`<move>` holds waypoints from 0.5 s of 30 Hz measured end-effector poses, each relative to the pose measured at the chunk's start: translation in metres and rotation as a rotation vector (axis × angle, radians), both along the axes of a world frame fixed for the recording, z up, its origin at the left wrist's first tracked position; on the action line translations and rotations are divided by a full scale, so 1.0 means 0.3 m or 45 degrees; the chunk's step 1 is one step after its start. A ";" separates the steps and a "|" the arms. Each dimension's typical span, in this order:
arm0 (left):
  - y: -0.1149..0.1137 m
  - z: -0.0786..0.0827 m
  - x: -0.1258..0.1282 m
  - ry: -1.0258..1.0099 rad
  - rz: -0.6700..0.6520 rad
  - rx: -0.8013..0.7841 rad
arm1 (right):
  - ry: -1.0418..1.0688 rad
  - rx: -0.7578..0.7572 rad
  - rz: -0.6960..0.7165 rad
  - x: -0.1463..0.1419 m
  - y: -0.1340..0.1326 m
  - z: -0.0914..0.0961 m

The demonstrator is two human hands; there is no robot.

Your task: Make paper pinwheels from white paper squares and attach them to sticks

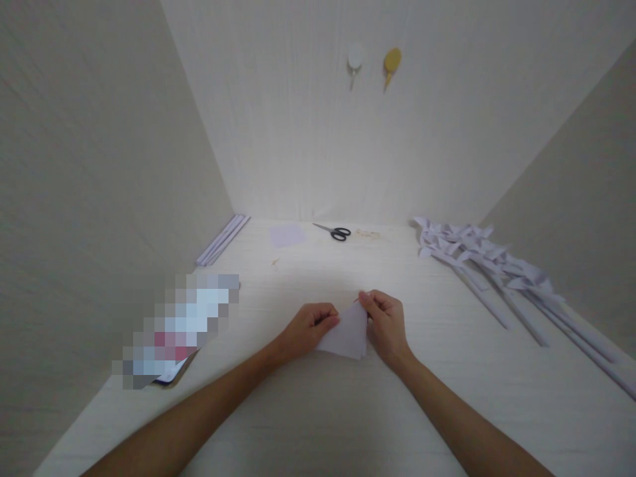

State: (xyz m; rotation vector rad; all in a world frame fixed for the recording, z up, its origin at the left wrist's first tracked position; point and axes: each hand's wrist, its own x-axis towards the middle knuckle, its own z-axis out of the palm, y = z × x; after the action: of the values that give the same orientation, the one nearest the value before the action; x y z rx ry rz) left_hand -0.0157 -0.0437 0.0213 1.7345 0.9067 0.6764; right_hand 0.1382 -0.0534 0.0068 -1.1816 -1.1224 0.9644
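Observation:
A small folded piece of white paper (348, 334), roughly triangular, lies on the pale wooden desk (318, 411) between my hands. My left hand (311, 326) is closed on its left edge with the fingers curled. My right hand (385, 319) pinches the paper's upper right tip with thumb and fingers pressed together. Both forearms reach in from the bottom of the view.
Black-handled scissors (334, 231) lie at the back of the desk beside a pale paper square (287, 234). Several folded white paper stems (497, 271) lie along the right side. A thin paper stack (222, 240) sits by the left wall. Two hooks (373, 63) hang on the back wall.

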 end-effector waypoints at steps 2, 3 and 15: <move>0.002 -0.002 -0.005 0.007 0.004 -0.016 | 0.008 0.005 0.004 0.006 0.005 -0.005; 0.004 -0.002 -0.009 0.014 0.003 -0.014 | 0.022 0.007 -0.008 0.010 0.007 -0.007; 0.025 -0.020 -0.064 0.071 0.009 0.114 | 0.246 0.138 -0.324 0.090 0.051 0.009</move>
State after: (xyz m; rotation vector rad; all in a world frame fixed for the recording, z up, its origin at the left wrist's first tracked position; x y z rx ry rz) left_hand -0.0348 -0.0360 0.0154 1.8383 0.9338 0.6855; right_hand 0.1653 -0.0380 0.0096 -1.0881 -0.8371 0.7935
